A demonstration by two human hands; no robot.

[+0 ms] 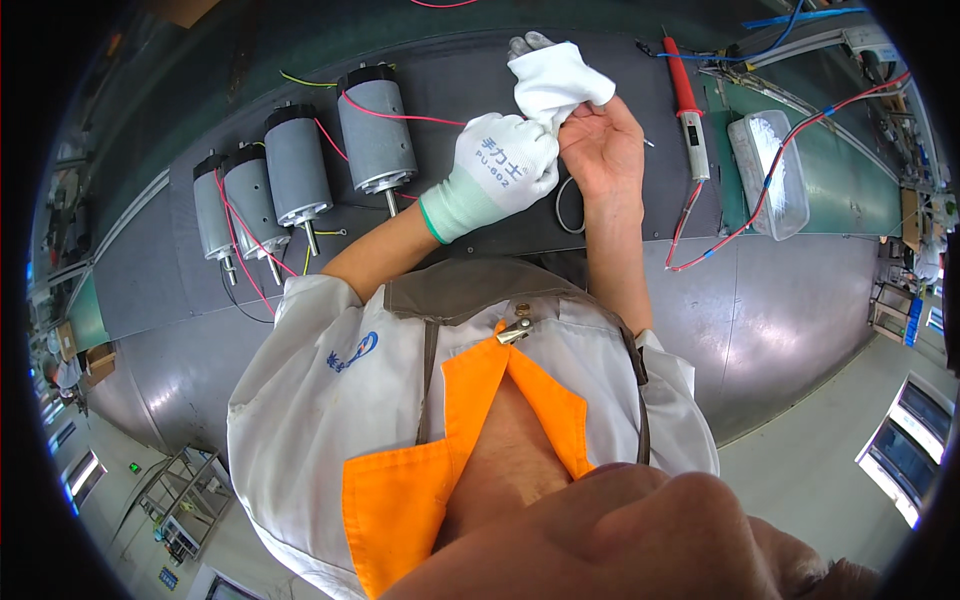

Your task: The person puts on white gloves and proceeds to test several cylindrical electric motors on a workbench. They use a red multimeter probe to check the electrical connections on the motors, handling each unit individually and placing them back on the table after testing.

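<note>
My left hand (500,168) wears a white knit glove with a pale green cuff. Its fingers are closed on a second white glove (560,82), pinching it near its lower edge. That glove has grey fingertips and sits bunched over the finger end of my right hand (605,150). The right hand is bare at the palm and wrist, palm up and spread; its fingers are partly hidden by the glove. Left of the hands, on the dark bench mat, stands the nearest grey cylindrical motor (378,135), its shaft toward me and a red wire at its black end.
More grey motors (298,165) with loose wires line up farther left on the mat (450,70). To the right lie a red and white pen-shaped tool (688,110) with a cable and a clear plastic box (745,170). A thin grey loop (562,215) lies beside my right wrist.
</note>
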